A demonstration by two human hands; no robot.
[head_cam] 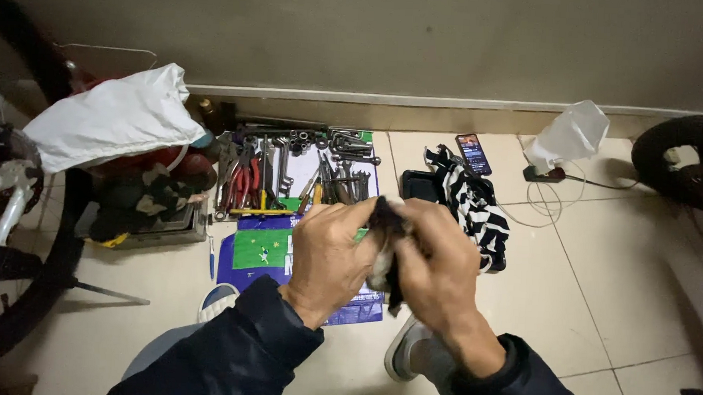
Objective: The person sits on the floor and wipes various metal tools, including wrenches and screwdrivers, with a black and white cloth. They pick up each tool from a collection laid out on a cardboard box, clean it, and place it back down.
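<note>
A small, dark, crumpled piece of cloth [386, 251] sits pinched between both hands in the middle of the view, held above the floor; most of it is buried under the fingers, so its true shape and any pale patch beneath are hard to make out. The left hand [330, 256] curls its fingers tight onto the cloth's left edge, and the right hand [436, 266] clamps its fingers over the right side. Dark jacket sleeves [239, 352] run off the bottom edge. Beyond the hands lies a blue and green printed mat [262, 249] carrying rows of metal wrenches and red-handled pliers [289, 166], partly hidden by the hands. Just right lie a black-and-white striped fabric [475, 204] and a smartphone [473, 153]. All rests on pale glossy floor tiles [578, 313] against a plain wall [392, 39].
</note>
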